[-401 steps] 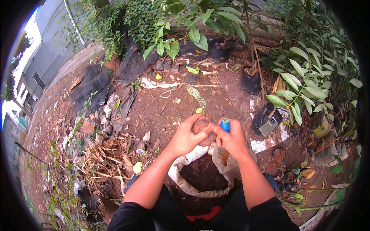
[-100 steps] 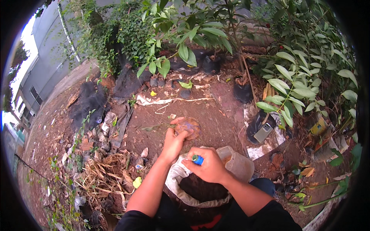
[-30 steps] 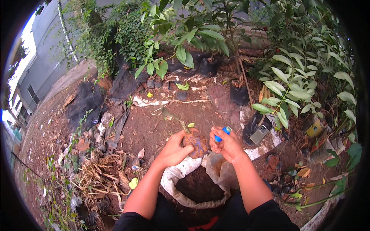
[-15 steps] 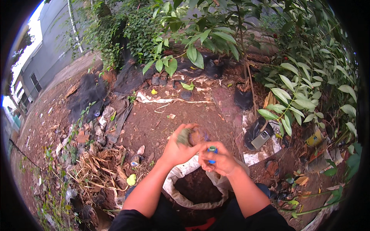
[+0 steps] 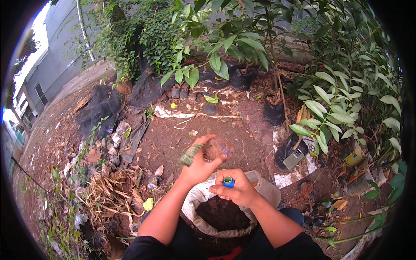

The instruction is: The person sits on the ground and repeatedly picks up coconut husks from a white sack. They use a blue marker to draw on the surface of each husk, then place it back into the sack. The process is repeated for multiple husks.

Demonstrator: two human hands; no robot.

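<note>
My left hand [image 5: 200,167] is raised above the soil with thumb and fingers curved around a round, brownish, partly see-through thing [image 5: 216,149], whose kind I cannot make out. A grey-green ribbed bundle [image 5: 188,157] sticks out past the outer side of the same hand. Closed around a small blue cylinder [image 5: 228,182] with a green ring-shaped opening is my right hand [image 5: 242,190]. Just below both hands stands a white woven sack [image 5: 196,200], its rim rolled down, with dark soil [image 5: 223,212] inside.
A phone [image 5: 294,158] rests on a black object [image 5: 284,151] at the right. Dry plant stalks [image 5: 106,190] are heaped at the left. Black netting [image 5: 102,110] and a black plant bag [image 5: 274,110] lie farther off. Leafy branches [image 5: 329,115] overhang the right side.
My left hand has moved a little left, with the round thing and the ribbed bundle. My right hand has dropped slightly with the blue cylinder, and the two hands are farther apart.
</note>
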